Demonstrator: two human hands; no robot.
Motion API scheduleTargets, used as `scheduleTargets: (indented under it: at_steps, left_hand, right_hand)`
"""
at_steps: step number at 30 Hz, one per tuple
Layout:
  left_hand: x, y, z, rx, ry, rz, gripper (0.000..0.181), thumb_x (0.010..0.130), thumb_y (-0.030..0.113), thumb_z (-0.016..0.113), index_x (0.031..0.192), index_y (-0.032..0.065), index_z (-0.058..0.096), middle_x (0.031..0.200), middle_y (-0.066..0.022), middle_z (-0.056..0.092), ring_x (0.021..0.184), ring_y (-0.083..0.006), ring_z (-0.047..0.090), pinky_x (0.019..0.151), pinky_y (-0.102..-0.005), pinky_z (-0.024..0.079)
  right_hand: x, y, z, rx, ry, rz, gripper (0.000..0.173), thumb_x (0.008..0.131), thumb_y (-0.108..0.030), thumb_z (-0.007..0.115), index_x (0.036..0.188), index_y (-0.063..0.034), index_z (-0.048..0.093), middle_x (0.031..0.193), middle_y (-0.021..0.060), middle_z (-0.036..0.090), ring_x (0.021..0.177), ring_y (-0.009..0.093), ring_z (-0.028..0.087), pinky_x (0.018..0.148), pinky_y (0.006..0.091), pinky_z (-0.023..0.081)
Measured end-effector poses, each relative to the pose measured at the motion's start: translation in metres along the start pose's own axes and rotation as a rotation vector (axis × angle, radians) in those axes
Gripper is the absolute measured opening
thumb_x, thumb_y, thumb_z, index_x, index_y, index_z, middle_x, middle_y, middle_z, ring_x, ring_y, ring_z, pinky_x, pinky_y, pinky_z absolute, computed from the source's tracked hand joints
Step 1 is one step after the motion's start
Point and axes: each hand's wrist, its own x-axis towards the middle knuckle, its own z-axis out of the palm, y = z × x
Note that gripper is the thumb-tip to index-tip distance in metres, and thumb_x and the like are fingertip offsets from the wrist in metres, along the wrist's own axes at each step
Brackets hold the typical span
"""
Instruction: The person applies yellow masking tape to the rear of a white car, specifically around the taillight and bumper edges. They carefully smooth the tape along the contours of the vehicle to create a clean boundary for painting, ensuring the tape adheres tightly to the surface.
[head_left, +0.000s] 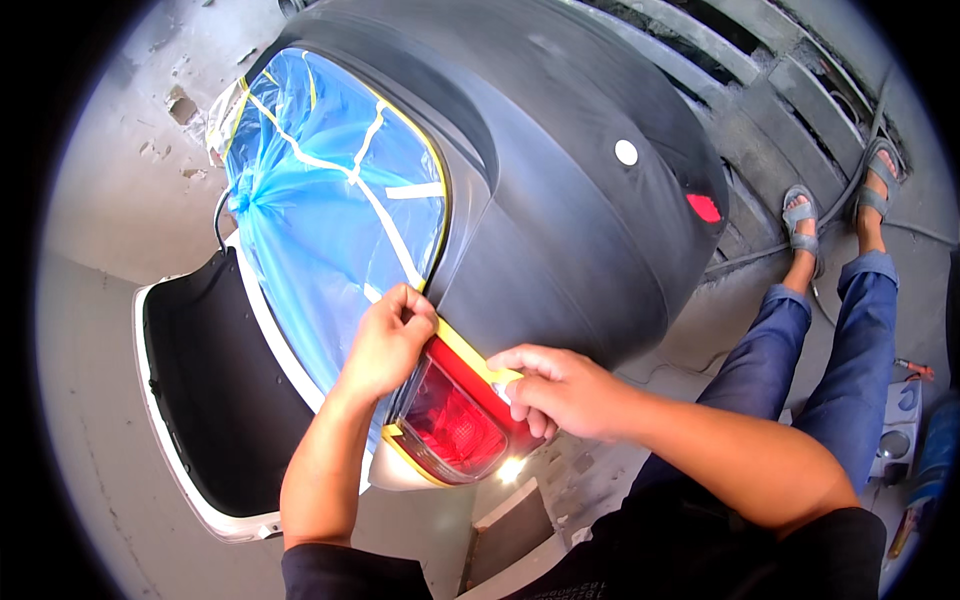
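Observation:
A strip of yellow masking tape (466, 346) lies along the upper edge of a car's red taillight (457, 427). My left hand (401, 330) pinches the tape's end between thumb and fingers, at the taillight's corner. Farther along the edge, my right hand (551, 390) holds the other part of the tape near its fingertips; whether a roll is in that hand cannot be made out. Blue plastic film (322, 217), edged with yellow and pale tape, covers the car's rear opening. Beside it curves the dull grey rear body panel (555, 225).
An open white tailgate with a black inner lining (225, 405) stands at the left. Slatted concrete floor grating (787, 127) and a hose (847, 191) lie by my sandalled feet. A blue cylindrical object (934, 457) and a pale box (896, 427) are at the right.

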Motion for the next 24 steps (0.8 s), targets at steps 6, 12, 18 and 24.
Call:
scheduleTargets:
  at_steps: [6, 12, 18, 24]
  left_hand:
    - [-0.002, 0.003, 0.003, 0.171, 0.052, -0.018, 0.007, 0.089, 0.009, 0.058, 0.09, 0.0017, 0.057, 0.074, -0.0008, 0.056, 0.065, -0.0091, 0.05, 0.059, -0.0284, 0.043]
    - [-0.002, 0.005, 0.013, 0.365, 0.119, 0.078, 0.007, 0.088, 0.008, 0.057, 0.091, 0.0022, 0.055, 0.073, -0.0022, 0.053, 0.066, -0.0105, 0.05, 0.06, -0.0305, 0.043]
    - [-0.005, 0.001, -0.011, 0.03, -0.123, 0.057, 0.006, 0.097, 0.007, 0.057, 0.103, 0.0039, 0.057, 0.091, -0.0022, 0.06, 0.085, -0.0088, 0.056, 0.079, -0.0251, 0.046]
    - [-0.019, 0.007, -0.017, 0.434, -0.076, 0.559, 0.017, 0.09, 0.002, 0.06, 0.107, 0.0003, 0.063, 0.103, -0.0106, 0.066, 0.095, -0.0204, 0.064, 0.088, -0.0313, 0.05]
  right_hand:
    - [0.005, 0.016, -0.006, 0.014, -0.024, -0.027, 0.045, 0.102, -0.019, 0.049, 0.143, -0.0009, 0.048, 0.088, 0.0045, 0.061, 0.064, 0.01, 0.058, 0.062, 0.0275, 0.051]
    - [-0.001, 0.013, -0.002, -0.138, -0.009, -0.089, 0.045, 0.102, -0.019, 0.046, 0.144, -0.0016, 0.048, 0.089, 0.0056, 0.062, 0.065, 0.011, 0.059, 0.059, 0.0274, 0.051]
    - [-0.002, 0.011, 0.001, -0.181, 0.039, -0.135, 0.045, 0.098, -0.019, 0.047, 0.136, 0.0047, 0.053, 0.086, 0.0119, 0.068, 0.068, 0.017, 0.064, 0.063, 0.0341, 0.052]
    - [0.0, 0.018, 0.004, -0.315, 0.126, -0.223, 0.043, 0.1, -0.021, 0.047, 0.134, 0.0046, 0.054, 0.086, 0.0165, 0.069, 0.072, 0.023, 0.067, 0.069, 0.0365, 0.053]
